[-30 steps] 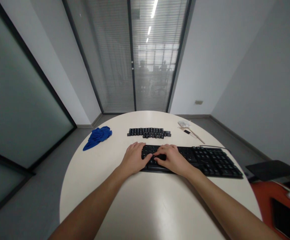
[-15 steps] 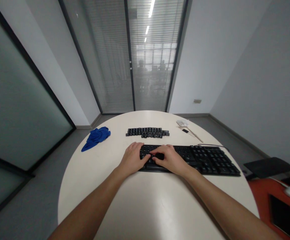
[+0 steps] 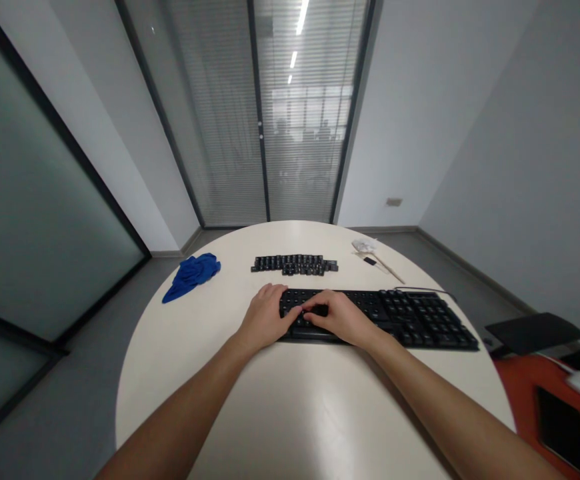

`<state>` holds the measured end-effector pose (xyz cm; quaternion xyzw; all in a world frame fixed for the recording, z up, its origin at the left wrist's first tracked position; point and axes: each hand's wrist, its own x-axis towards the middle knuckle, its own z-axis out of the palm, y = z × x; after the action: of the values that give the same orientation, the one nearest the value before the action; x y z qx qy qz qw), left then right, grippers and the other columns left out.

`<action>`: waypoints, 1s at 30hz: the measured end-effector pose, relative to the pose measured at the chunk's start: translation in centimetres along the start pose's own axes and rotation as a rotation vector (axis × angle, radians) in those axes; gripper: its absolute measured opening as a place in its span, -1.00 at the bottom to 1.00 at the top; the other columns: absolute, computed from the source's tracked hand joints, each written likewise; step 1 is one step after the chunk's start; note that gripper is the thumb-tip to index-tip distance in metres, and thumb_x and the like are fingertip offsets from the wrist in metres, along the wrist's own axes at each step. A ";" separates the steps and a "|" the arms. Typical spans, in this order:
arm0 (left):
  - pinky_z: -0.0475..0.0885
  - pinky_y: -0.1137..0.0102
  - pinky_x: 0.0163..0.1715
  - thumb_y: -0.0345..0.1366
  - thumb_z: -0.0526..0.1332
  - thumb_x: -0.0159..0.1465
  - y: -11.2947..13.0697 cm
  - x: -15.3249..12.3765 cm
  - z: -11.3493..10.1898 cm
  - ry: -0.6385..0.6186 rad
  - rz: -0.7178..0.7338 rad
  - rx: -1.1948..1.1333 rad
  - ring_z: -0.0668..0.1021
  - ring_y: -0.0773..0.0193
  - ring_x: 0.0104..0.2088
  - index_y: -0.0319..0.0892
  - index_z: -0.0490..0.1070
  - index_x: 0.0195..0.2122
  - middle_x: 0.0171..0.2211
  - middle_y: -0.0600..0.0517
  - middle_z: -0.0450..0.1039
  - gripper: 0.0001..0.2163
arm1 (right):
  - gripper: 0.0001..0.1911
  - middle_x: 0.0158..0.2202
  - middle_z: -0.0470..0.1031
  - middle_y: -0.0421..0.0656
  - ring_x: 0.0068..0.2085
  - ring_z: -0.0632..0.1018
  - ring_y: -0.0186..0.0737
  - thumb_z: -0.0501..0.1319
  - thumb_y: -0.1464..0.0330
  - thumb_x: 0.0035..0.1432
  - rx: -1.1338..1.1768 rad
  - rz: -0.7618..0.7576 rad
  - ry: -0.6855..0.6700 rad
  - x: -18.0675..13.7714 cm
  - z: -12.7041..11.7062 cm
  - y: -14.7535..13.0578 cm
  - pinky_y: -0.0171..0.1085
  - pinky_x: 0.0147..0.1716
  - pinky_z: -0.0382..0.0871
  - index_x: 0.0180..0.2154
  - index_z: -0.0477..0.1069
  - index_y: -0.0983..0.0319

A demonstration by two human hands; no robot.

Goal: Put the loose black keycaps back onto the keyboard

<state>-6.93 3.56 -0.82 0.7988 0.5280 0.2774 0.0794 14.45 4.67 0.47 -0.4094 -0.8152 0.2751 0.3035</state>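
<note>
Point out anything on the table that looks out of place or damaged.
Loose black keycaps lie in rows on the table, beyond the keyboard, instead of sitting on it; the keyboard looks partly stripped. Nothing looks spilled.

The keyboard (image 3: pixel 393 317) is black, and so are the loose keycaps (image 3: pixel 297 261), flecked with small pale markings. The surface (image 3: pixel 250 427) is a creamy off-white with a whitish sheen. The cloth (image 3: pixel 193 275) is plain, strong blue — vivid like the orange-red seat (image 3: pixel 517 387). The stick (image 3: pixel 389 268) is pale tan, the small rectangle (image 3: pixel 370 261) black. Grey horizontal stripes cover the blinds (image 3: pixel 230 147) — near-black frame (image 3: pixel 261 153), light grey wall (image 3: pixel 460 100), darker grey floor (image 3: pixel 80 400).
</note>
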 end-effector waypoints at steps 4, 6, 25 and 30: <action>0.35 0.10 0.14 -0.13 0.28 0.29 0.1 0.0 0.0 -0.006 -0.014 -0.007 0.45 -0.04 0.10 -0.18 0.37 0.05 0.00 -0.13 0.47 -0.63 | -0.72 -0.22 0.66 -0.15 -0.20 0.63 -0.15 0.28 0.30 0.21 0.119 0.066 -0.039 0.0 -0.3 0.5 -0.18 -0.08 0.46 -0.04 0.54 0.21; 0.34 0.10 0.15 -0.13 0.28 0.29 0.1 0.1 0.0 -0.009 -0.019 -0.013 0.44 -0.04 0.11 -0.17 0.37 0.05 0.00 -0.14 0.47 -0.63 | -0.72 -0.19 0.65 -0.12 -0.16 0.62 -0.13 0.27 0.28 0.23 0.069 0.045 -0.008 0.0 -0.3 0.6 -0.16 -0.05 0.44 -0.04 0.53 0.21; 0.29 0.14 0.22 -0.17 0.31 0.21 -0.2 0.3 0.6 -0.039 -0.081 -0.057 0.38 -0.02 0.17 -0.19 0.36 0.05 0.06 -0.14 0.43 -0.59 | -0.50 0.18 0.46 -0.05 0.24 0.38 0.07 0.16 0.03 0.27 -0.430 0.239 0.025 0.0 0.4 -0.1 0.22 0.29 -0.06 0.15 0.41 0.11; 0.30 0.11 0.22 -0.14 0.32 0.20 -0.8 0.3 1.0 -0.050 -0.108 -0.098 0.37 -0.03 0.19 -0.18 0.35 0.07 0.10 -0.16 0.40 -0.55 | -0.46 0.19 0.45 -0.04 0.24 0.37 0.09 0.18 0.01 0.24 -0.419 0.254 0.016 0.0 0.3 -0.1 0.20 0.30 -0.08 0.15 0.41 0.11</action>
<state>-6.94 4.37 -1.87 0.7710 0.5538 0.2781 0.1466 14.15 4.54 0.36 -0.5647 -0.7941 0.1327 0.1815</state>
